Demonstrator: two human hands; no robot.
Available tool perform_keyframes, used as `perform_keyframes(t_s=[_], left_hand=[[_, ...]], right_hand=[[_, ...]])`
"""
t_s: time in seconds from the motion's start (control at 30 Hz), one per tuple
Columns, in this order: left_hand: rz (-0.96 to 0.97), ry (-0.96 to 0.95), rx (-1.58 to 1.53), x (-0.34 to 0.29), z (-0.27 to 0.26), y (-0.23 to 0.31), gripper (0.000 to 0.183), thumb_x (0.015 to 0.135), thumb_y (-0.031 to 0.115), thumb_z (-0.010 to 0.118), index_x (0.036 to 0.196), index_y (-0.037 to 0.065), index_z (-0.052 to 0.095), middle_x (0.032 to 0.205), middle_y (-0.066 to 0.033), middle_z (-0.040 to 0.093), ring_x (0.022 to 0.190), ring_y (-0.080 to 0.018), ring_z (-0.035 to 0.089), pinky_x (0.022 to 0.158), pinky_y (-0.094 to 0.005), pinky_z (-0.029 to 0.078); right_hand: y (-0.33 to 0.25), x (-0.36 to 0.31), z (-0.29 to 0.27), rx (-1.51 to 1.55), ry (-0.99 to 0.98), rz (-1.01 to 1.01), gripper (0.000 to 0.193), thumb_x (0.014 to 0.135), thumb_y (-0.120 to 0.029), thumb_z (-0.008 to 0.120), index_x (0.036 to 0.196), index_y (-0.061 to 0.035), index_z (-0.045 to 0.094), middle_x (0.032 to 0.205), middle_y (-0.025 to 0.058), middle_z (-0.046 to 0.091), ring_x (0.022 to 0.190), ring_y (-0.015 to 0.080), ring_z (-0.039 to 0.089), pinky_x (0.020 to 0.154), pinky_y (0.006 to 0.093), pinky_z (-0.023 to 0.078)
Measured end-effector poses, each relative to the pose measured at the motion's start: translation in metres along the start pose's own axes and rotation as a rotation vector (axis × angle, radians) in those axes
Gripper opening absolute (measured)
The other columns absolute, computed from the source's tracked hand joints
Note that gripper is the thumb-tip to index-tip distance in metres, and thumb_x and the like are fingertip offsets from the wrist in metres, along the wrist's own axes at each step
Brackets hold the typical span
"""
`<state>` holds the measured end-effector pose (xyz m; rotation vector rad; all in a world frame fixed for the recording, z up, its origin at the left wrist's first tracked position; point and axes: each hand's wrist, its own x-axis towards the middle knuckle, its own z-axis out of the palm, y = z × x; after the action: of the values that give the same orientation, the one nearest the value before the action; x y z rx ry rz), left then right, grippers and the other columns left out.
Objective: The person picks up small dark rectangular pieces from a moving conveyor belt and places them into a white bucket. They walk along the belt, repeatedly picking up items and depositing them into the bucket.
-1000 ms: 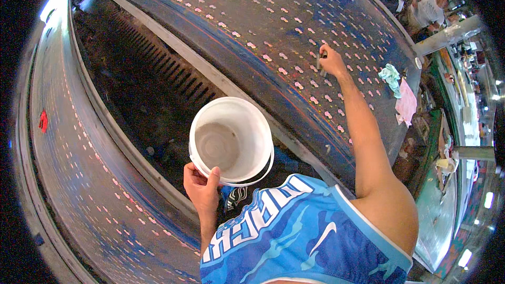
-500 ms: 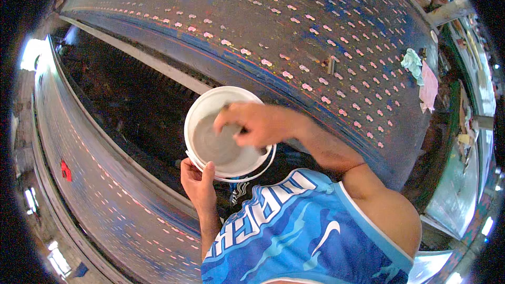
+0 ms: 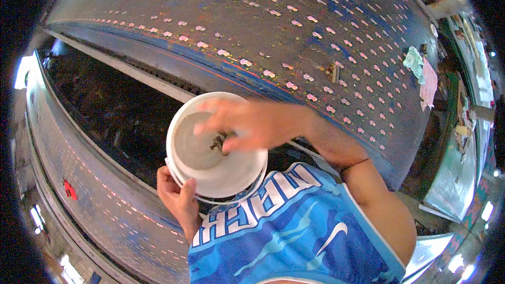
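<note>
A white plastic bucket [image 3: 197, 152] is tilted toward me in front of my chest. My left hand [image 3: 178, 190] grips its lower left rim, thumb on the near side. The bucket's thin white handle [image 3: 247, 195] hangs along its near edge. Inside the mouth, my right hand [image 3: 236, 123] is blurred by motion; its fingers reach over the pale interior, thumb and fingers apart. Between thumb and fingertips shows a small dark patch [image 3: 218, 142], too blurred to name.
Beyond the bucket lies a long dark table [image 3: 221, 31] with rows of small pink-white printed shapes. A similar printed table [image 3: 105, 179] runs along the left, bearing a red piece [image 3: 69, 190]. Teal [image 3: 414, 63] and pink cloths [image 3: 428, 84] hang at the right edge.
The bucket and my left hand have moved left and slightly down. My right hand has moved a little left, its fingers spreading from a curled pose; the dark patch now shows in the bucket.
</note>
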<state>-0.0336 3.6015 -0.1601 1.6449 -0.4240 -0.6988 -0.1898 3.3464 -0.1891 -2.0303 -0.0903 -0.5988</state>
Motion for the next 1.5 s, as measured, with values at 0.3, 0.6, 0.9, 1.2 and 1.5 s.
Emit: perform_keyframes(t_s=[0.3, 0.6, 0.9, 1.2, 1.5], left_hand=[[-0.118, -0.144, -0.334, 0.088, 0.016, 0.000, 0.043, 0.082, 0.015, 0.069, 0.118, -0.005, 0.058, 0.109, -0.0146, 0.068, 0.096, -0.0208, 0.070, 0.089, -0.0339, 0.057], [-0.207, -0.178, -0.262, 0.105, 0.025, -0.014, 0.028, 0.087, 0.005, 0.076, 0.109, 0.002, 0.059, 0.099, -0.0049, 0.068, 0.090, -0.0122, 0.066, 0.086, -0.0288, 0.055], [-0.138, -0.063, -0.255, 0.159, -0.079, 0.011, 0.039, 0.084, 0.014, 0.083, 0.108, 0.003, 0.055, 0.096, -0.0043, 0.066, 0.086, -0.0098, 0.063, 0.080, -0.0268, 0.055], [-0.015, 0.143, -0.425, 0.284, -0.219, 0.018, 0.045, 0.083, 0.020, 0.086, 0.110, 0.003, 0.054, 0.098, -0.0065, 0.067, 0.086, -0.0120, 0.066, 0.077, -0.0292, 0.058], [-0.113, 0.461, -0.244, 0.378, -0.362, 0.009, 0.037, 0.080, 0.011, 0.083, 0.108, 0.003, 0.059, 0.096, -0.0062, 0.068, 0.088, -0.0164, 0.067, 0.088, -0.0330, 0.055]], right_hand=[[0.074, -0.188, -0.111, -0.979, 0.559, 1.073, 0.050, 0.097, -0.022, 0.078, 0.144, -0.0096, 0.064, 0.124, 0.0221, 0.069, 0.116, 0.0355, 0.069, 0.102, 0.0452, 0.054], [0.092, -0.183, -0.075, -0.495, 0.743, 1.161, 0.045, 0.097, -0.008, 0.068, 0.142, -0.0093, 0.065, 0.120, 0.0175, 0.075, 0.098, 0.0235, 0.072, 0.090, 0.0345, 0.057], [0.051, 0.100, -0.016, 0.658, 0.611, 0.338, 0.055, 0.095, -0.006, 0.078, 0.146, -0.0006, 0.057, 0.122, 0.0220, 0.075, 0.100, 0.0251, 0.075, 0.087, 0.0382, 0.062], [0.084, 0.383, 0.114, -0.173, -0.289, 0.014, 0.036, 0.090, -0.006, 0.077, 0.126, -0.0052, 0.073, 0.120, 0.0111, 0.077, 0.114, 0.0302, 0.073, 0.100, 0.0436, 0.057], [0.160, 0.553, 0.231, -0.341, -0.335, -0.272, 0.024, 0.093, -0.016, 0.073, 0.115, -0.0073, 0.075, 0.117, 0.0122, 0.075, 0.108, 0.0322, 0.072, 0.097, 0.0459, 0.056]])
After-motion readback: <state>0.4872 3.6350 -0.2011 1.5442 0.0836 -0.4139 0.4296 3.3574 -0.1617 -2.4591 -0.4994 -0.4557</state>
